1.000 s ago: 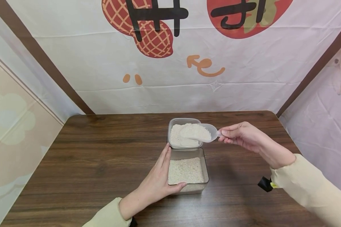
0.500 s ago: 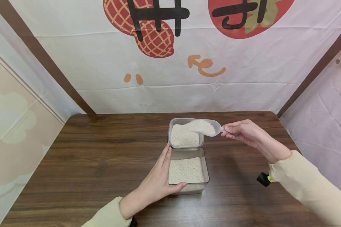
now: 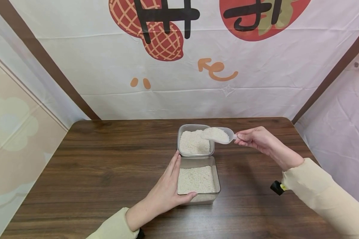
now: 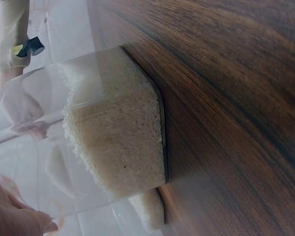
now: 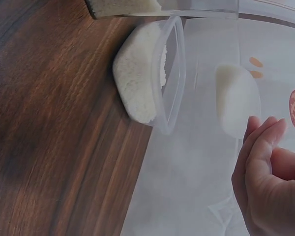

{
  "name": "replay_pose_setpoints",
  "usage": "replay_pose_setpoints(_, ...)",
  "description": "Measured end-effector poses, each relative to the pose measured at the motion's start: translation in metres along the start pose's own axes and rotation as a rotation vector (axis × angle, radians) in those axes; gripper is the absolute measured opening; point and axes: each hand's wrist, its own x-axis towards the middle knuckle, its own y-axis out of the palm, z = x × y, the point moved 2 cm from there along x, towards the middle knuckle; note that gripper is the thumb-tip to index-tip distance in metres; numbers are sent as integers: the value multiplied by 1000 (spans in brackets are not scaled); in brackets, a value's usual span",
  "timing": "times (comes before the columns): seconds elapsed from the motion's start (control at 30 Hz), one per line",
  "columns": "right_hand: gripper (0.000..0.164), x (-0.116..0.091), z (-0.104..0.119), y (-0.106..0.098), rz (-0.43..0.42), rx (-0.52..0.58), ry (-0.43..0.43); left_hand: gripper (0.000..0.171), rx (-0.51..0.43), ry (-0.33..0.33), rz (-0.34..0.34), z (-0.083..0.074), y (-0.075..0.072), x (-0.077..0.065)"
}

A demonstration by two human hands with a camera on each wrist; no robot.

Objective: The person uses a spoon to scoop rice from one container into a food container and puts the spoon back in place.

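Observation:
My right hand (image 3: 255, 141) pinches the handle of a translucent plastic scoop (image 3: 230, 133) heaped with white rice (image 3: 215, 134). The scoop hovers over the right side of a small clear tub (image 3: 180, 146), which holds rice too; the right wrist view shows the scoop (image 5: 238, 101) above the tub's rim (image 5: 174, 83). Nearer to me stands a larger see-through square container (image 3: 217, 186), partly filled with rice (image 3: 197, 179). Along its left wall lie the straight fingers of my left hand (image 3: 164, 189), the thumb over its near rim. In the left wrist view this container (image 4: 118, 123) stands upright.
Both containers stand front to back on a dark wooden table (image 3: 107, 166). Behind the table hangs a white printed cloth (image 3: 179, 103), with further cloth panels at both sides. A small black device (image 3: 277, 188) hangs at my right sleeve.
My right hand has moved the scoop slightly up and to the right over the small tub, then held almost still. The heap in the scoop looks a little flatter. The left hand stays put.

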Motion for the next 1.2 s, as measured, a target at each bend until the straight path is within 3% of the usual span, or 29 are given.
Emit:
replay_pose_setpoints(0.17,42,3,-4,-1,-6,-36,6,108,-5,-1,2,0,0,0)
replay_pose_setpoints(0.57,41,5,-9,-1,-59,-104,-8,107,-10,-6,-6,0,1,0)
replay_pose_setpoints(0.83,38,4,-9,0,-105,-226,-54,107,5,9,-19,0,1,0)
replay_pose_setpoints(1.2,36,5,-7,4,-163,-303,-74,108,-1,-4,-5,-1,0,1)
